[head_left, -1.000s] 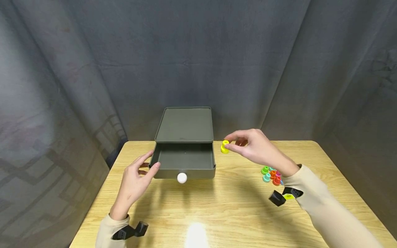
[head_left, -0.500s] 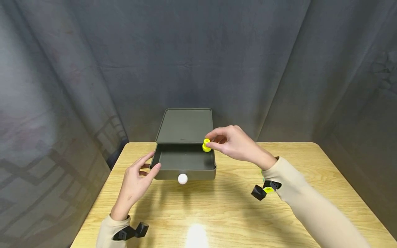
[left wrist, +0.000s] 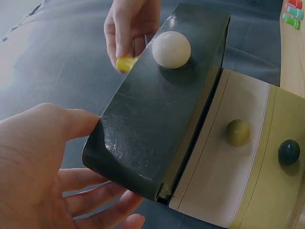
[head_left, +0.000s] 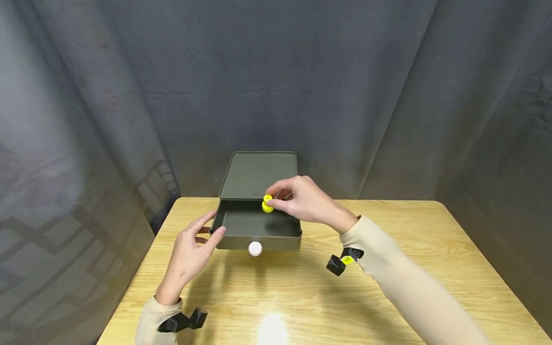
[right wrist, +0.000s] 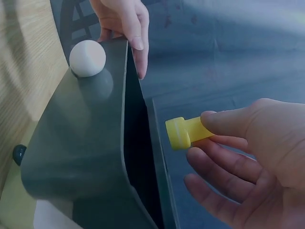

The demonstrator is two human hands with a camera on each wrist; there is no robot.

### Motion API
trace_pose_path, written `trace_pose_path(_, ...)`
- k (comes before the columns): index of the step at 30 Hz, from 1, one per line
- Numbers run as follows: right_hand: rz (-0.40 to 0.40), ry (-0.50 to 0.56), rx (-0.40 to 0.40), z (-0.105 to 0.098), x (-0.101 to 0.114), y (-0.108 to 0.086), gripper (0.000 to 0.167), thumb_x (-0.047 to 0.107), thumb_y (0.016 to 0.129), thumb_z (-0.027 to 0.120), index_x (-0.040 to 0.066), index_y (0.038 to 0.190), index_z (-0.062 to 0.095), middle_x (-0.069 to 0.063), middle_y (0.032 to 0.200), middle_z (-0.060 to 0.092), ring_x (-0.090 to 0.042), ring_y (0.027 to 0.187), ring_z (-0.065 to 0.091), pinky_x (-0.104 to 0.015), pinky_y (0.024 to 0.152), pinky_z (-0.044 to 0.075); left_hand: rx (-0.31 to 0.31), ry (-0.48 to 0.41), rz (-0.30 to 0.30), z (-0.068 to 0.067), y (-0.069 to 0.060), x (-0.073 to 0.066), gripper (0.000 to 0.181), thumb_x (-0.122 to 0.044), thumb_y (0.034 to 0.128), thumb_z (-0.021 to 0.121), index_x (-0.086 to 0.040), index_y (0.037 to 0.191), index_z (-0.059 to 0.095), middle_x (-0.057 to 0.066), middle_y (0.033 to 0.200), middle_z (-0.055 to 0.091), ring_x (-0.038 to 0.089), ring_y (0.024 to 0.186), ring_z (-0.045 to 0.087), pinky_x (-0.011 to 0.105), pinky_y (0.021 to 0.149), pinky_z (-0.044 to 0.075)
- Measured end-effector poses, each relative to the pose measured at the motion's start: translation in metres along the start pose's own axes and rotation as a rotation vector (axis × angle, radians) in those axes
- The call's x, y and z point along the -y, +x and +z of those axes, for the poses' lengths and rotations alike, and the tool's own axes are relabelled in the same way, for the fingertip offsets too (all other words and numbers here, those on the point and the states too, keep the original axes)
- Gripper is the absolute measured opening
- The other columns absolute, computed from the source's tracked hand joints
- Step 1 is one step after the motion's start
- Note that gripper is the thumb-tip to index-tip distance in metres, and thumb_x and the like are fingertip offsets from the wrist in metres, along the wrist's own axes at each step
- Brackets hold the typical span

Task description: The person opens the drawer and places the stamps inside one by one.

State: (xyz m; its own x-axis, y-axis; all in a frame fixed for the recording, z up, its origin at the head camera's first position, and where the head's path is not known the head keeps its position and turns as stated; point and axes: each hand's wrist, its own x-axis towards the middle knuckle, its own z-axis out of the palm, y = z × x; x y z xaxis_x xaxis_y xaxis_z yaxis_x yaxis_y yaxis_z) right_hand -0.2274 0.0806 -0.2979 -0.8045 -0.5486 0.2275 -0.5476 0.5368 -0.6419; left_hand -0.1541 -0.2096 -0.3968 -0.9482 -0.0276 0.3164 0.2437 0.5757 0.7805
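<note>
My right hand (head_left: 308,201) pinches a yellow stepped plastic peg (head_left: 268,205) between thumb and fingers, over the pulled-out drawer. The peg has a wide round base and a narrower hollow top; in the right wrist view the yellow peg (right wrist: 178,133) is just beyond the drawer's rim. The dark green drawer (head_left: 233,243) has a white round knob (head_left: 255,248) on its front. At the drawer's left front corner my left hand (head_left: 189,254) holds on, thumb at the rim and fingers along the side, as the left hand (left wrist: 43,157) also shows in its wrist view.
Below lie a pale drawer front (left wrist: 205,176) with an olive knob (left wrist: 238,132) and a yellow one (left wrist: 267,191) with a dark knob (left wrist: 289,151). Several coloured pegs (left wrist: 294,21) stand on the wooden table (head_left: 388,230). A grey curtain (head_left: 267,86) hangs behind.
My right hand has carried the yellow peg leftward, from beside the cabinet to over the drawer. The left hand has stayed at the drawer corner.
</note>
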Motion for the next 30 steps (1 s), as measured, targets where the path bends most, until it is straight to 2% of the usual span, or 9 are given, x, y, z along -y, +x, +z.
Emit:
trace_pose_path(5,-0.015,-0.039,0.018,0.012,-0.001,0.015,0.023,0.019,0.096,0.08,0.008,0.116,0.081,0.002,0.098,0.082,-0.009,0.087,0.077,-0.028,0.081,0.06,-0.001,0.007,-0.005,-0.001,0.001,0.0,0.052,-0.029,0.1017,0.074,-0.012,0.15,0.063,0.013,0.148,0.066,0.029,0.11,0.072,0.023,0.083,0.058)
trace_pose_path(11,0.002,-0.035,0.055,0.03,0.0,0.028,0.02,0.02,0.097,0.08,0.009,0.115,0.082,0.003,0.102,0.083,-0.006,0.088,0.077,-0.026,0.084,0.059,0.008,0.008,-0.013,-0.002,0.002,0.001,0.053,-0.03,0.1018,0.074,-0.013,0.15,0.063,0.012,0.149,0.065,0.029,0.111,0.072,0.024,0.084,0.059)
trace_pose_path(17,-0.004,-0.059,0.074,0.044,-0.001,0.033,0.018,0.019,0.098,0.079,0.009,0.112,0.082,0.003,0.101,0.082,-0.006,0.087,0.074,-0.023,0.081,0.058,0.019,0.013,-0.016,-0.001,0.002,0.0,0.053,-0.032,0.1026,0.073,-0.013,0.151,0.062,0.012,0.15,0.065,0.029,0.113,0.072,0.025,0.085,0.059)
trace_pose_path(30,-0.003,-0.087,0.124,0.068,-0.003,0.034,0.019,0.022,0.099,0.079,0.012,0.115,0.082,0.004,0.106,0.083,-0.008,0.091,0.075,-0.025,0.082,0.058,0.031,0.033,-0.029,-0.004,0.0,0.004,0.055,-0.035,0.1034,0.071,-0.014,0.153,0.06,0.011,0.152,0.063,0.029,0.115,0.071,0.025,0.085,0.058)
